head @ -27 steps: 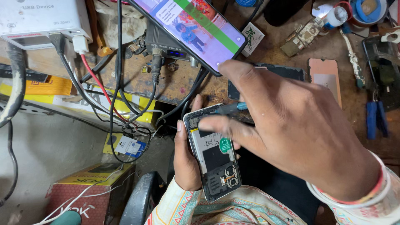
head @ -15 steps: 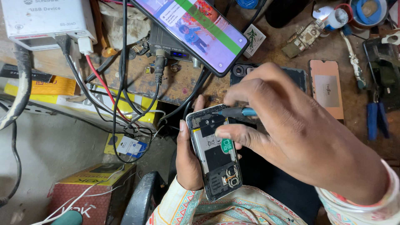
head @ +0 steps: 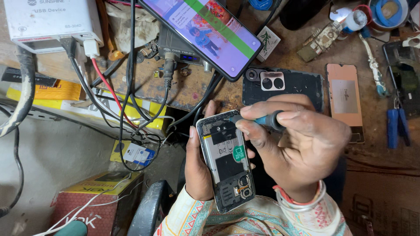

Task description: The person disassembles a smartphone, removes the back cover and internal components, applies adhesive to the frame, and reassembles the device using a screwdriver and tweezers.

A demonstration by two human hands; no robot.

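A worn, stained wooden desk fills the upper part of the view, evenly lit. Left of the desk and below its edge lies a grey concrete floor, dusty and dull.

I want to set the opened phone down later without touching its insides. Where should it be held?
Hold the opened phone by its long side edges, coming from underneath, as the left hand does now. Its back is off, so battery and circuitry face up; the rim is the only safe surface. The right hand works a screwdriver at its top end.
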